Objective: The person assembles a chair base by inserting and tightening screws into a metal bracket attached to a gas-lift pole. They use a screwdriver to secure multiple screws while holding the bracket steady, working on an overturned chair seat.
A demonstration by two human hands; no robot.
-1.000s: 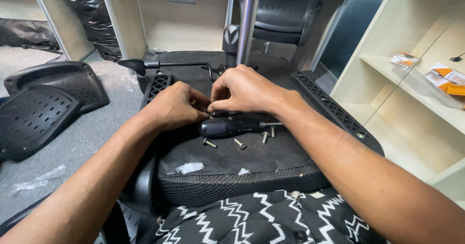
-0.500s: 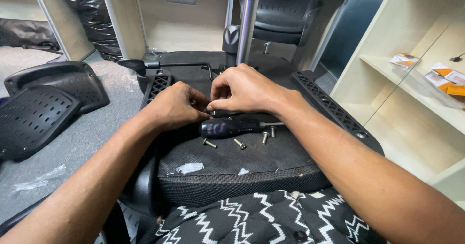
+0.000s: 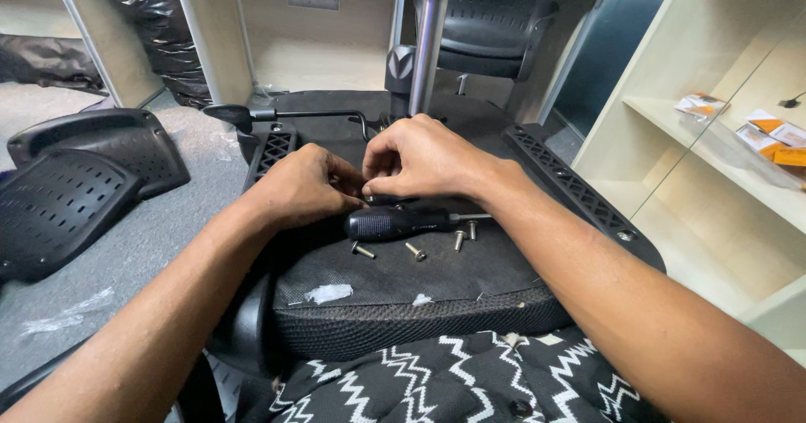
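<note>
An upturned black office chair seat (image 3: 403, 280) lies in front of me, its metal column (image 3: 426, 49) rising behind. My left hand (image 3: 306, 184) and my right hand (image 3: 420, 154) meet over the seat's underside, fingertips pinched together on something small that the fingers hide. Just below them a black-handled screwdriver (image 3: 395, 221) lies on the seat. Several loose screws (image 3: 416, 253) are scattered beside it. A black lever (image 3: 285, 114) sticks out to the left behind my hands.
Two black perforated chair parts (image 3: 75, 180) lie on the grey floor at left. A pale wooden shelf unit (image 3: 714, 138) with small orange and white packets (image 3: 777, 133) stands at right. Scraps of white plastic (image 3: 327, 293) sit on the seat.
</note>
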